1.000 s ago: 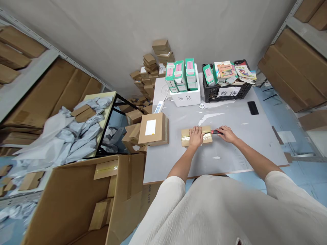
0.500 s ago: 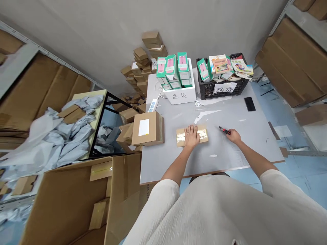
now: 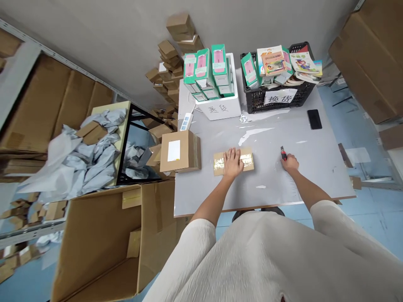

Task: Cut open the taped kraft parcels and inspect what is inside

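Note:
My left hand lies flat on a small cardboard parcel, which is banded with shiny clear tape and sits on the grey table. My right hand rests on the table to the right of the parcel, apart from it. It grips a utility knife with a red and black handle, and the blade is hidden or too small to see. Just left of the parcel stands a larger cardboard box with a white label.
A white foam box of green-and-pink cartons and a black crate of books stand at the table's far edge. Nearby are a phone and a power strip. A large open carton stands left of me.
My right hand has drawn back rightward with the knife, off the parcel's taped top and away from it. My left hand stays on the parcel, and the view has tilted slightly.

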Demonstrator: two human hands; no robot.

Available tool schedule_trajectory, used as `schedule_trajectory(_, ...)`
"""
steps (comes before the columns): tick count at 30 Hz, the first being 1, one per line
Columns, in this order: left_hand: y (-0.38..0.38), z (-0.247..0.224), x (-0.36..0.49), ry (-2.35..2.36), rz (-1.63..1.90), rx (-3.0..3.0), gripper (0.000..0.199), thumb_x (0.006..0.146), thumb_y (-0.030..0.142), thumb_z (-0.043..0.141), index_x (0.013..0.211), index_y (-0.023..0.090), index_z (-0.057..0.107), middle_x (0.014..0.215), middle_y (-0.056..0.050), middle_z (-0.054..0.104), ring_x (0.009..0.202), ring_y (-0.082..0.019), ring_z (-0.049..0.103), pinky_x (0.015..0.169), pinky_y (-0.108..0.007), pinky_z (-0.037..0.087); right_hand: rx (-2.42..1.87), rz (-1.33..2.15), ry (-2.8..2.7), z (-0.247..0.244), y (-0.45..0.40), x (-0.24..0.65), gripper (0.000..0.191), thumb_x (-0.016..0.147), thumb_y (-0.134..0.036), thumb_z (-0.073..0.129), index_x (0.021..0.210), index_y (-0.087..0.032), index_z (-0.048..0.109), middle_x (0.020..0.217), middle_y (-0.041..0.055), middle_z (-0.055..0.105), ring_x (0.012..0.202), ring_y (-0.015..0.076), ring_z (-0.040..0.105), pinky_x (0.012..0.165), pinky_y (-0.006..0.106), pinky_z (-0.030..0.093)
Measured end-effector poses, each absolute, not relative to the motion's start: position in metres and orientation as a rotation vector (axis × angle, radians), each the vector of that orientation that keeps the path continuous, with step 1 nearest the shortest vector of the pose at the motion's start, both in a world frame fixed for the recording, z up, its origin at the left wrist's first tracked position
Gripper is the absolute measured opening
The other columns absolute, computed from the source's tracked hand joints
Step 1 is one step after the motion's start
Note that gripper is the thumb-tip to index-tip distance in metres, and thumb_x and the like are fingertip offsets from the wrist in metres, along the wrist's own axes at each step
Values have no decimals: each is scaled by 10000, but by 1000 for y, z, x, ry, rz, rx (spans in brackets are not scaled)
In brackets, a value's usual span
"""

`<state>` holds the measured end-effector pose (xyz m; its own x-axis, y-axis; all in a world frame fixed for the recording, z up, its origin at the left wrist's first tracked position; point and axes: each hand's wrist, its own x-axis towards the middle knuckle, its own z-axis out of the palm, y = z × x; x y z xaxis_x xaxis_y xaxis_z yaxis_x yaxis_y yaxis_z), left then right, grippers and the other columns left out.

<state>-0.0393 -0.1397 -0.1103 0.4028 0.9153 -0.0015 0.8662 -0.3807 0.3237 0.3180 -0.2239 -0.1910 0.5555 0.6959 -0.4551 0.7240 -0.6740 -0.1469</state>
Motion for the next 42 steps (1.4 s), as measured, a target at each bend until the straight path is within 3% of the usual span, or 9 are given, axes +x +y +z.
schedule_trajectory(6, -137, -112, -41, 1519, 299, 2378, 640, 1028, 281, 447, 1658, 180, 492, 1767, -165, 434, 1687, -361, 308, 1401, -641, 128, 2747, -601, 1448, -176, -220, 297, 485, 1063, -456, 527, 1417, -132, 594, 1415, 273, 624, 1335, 429, 560, 1088, 562, 456)
schedule_trajectory(14, -132, -104, -63, 1344, 393, 2373, 609, 973, 174, 448, 1573, 171, 557, 1733, -172, 458, 1658, -333, 360, 1387, -592, 227, 2381, -742, 2507, -110, -171, 218, 524, 1051, -400, 504, 1516, -194, 630, 1559, 188, 608, 1395, 378, 556, 1163, 531, 463)
schedule_trajectory(18, -144, -104, -93, 1455, 452, 2325, 545, 1026, 267, 472, 1561, 218, 566, 1710, -171, 483, 1650, -351, 364, 1382, -631, 197, 2157, -781, 2538, -92, -147, 189, 656, 989, -390, 590, 1626, -237, 562, 1735, 136, 482, 1547, 392, 452, 1220, 559, 424)
schedule_trajectory(21, -151, -110, -115, 1624, 521, 2168, 557, 1042, 316, 478, 1587, 215, 533, 1731, -197, 446, 1639, -373, 375, 1348, -651, 273, 2120, -785, 2422, -85, -141, 176, 707, 961, -368, 617, 1649, -229, 543, 1762, 138, 451, 1568, 402, 435, 1234, 554, 407)
schedule_trajectory(25, -152, -117, -134, 1653, 593, 1985, 620, 1024, 293, 497, 1637, 204, 468, 1692, -204, 482, 1588, -352, 451, 1279, -582, 428, 2145, -716, 2385, -77, -146, 169, 647, 967, -354, 608, 1601, -224, 594, 1715, 143, 505, 1538, 381, 463, 1240, 513, 401)
schedule_trajectory(29, -155, -116, -140, 1601, 597, 1987, 709, 1001, 266, 540, 1690, 199, 390, 1683, -187, 488, 1574, -320, 472, 1294, -513, 432, 2124, -692, 2406, -67, -158, 169, 578, 993, -388, 583, 1547, -232, 643, 1655, 130, 567, 1479, 360, 506, 1244, 492, 391)
schedule_trajectory(35, -167, -112, -142, 1614, 634, 1852, 1008, 959, 320, 644, 1789, 217, 83, 1733, -218, 421, 1484, -363, 572, 1180, -538, 533, 2198, -770, 2329, -49, -164, 165, 472, 1068, -386, 444, 1444, -258, 699, 1539, 97, 681, 1383, 328, 597, 1190, 461, 435)
schedule_trajectory(38, -166, -107, -143, 1604, 588, 1890, 1014, 953, 341, 654, 1789, 215, 95, 1748, -222, 397, 1462, -375, 591, 1133, -524, 561, 2354, -808, 2167, -42, -152, 157, 470, 1114, -428, 351, 1394, -248, 682, 1400, 119, 754, 1298, 333, 654, 1132, 461, 467)
schedule_trajectory(42, -159, -98, -147, 1554, 448, 2033, 910, 953, 365, 656, 1753, 186, 263, 1753, -228, 383, 1431, -402, 608, 1137, -525, 549, 2653, -816, 1829, -39, -133, 147, 560, 1120, -554, 366, 1519, -179, 486, 1300, 201, 759, 1182, 378, 697, 984, 457, 519)
